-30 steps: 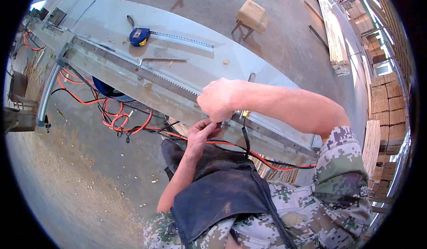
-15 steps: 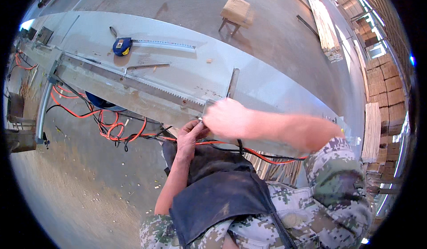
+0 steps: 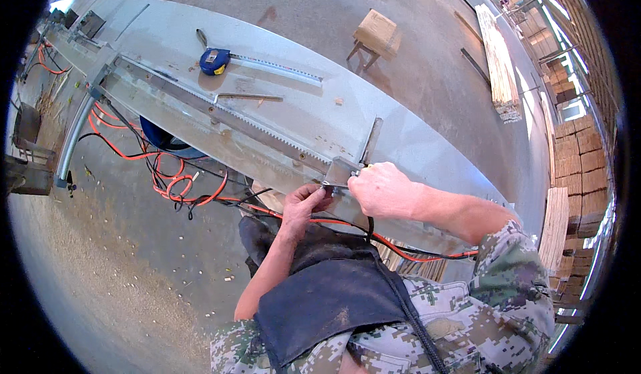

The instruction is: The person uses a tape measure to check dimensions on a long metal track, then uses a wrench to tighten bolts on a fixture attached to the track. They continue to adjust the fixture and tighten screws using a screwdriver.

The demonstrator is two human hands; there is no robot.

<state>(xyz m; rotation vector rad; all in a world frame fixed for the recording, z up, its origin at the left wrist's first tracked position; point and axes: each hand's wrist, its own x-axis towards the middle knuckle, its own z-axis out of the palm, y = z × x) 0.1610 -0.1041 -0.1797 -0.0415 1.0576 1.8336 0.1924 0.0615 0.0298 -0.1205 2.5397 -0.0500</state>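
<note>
My right hand [image 3: 382, 191] is closed around a slim metal wrench [image 3: 338, 185], whose end reaches left to my left fingertips. My left hand [image 3: 302, 204] is pinched at the near edge of the machine bed, on a small part that the fingers mostly hide, perhaps a bolt. Just beyond both hands sits a metal block [image 3: 341, 169] at the right end of a toothed rack [image 3: 257, 132]. An L-shaped hex key [image 3: 250, 96] lies on the pale metal table [image 3: 407, 133] behind the rack. Farther left rests a blue tape measure [image 3: 214, 61] with its blade pulled out.
Orange hoses [image 3: 127, 155] and black cables hang along the bed's near side. A curved metal tube [image 3: 75, 141] stands at the left. A flat metal bar [image 3: 372, 139] lies beyond the block. Across the floor are a stool [image 3: 377, 32] and stacked wood [image 3: 577, 153].
My right hand has swung rightward, away from my left fingers, and the wrench now shows between them. The whole view has shifted, with the table sitting farther right in it.
</note>
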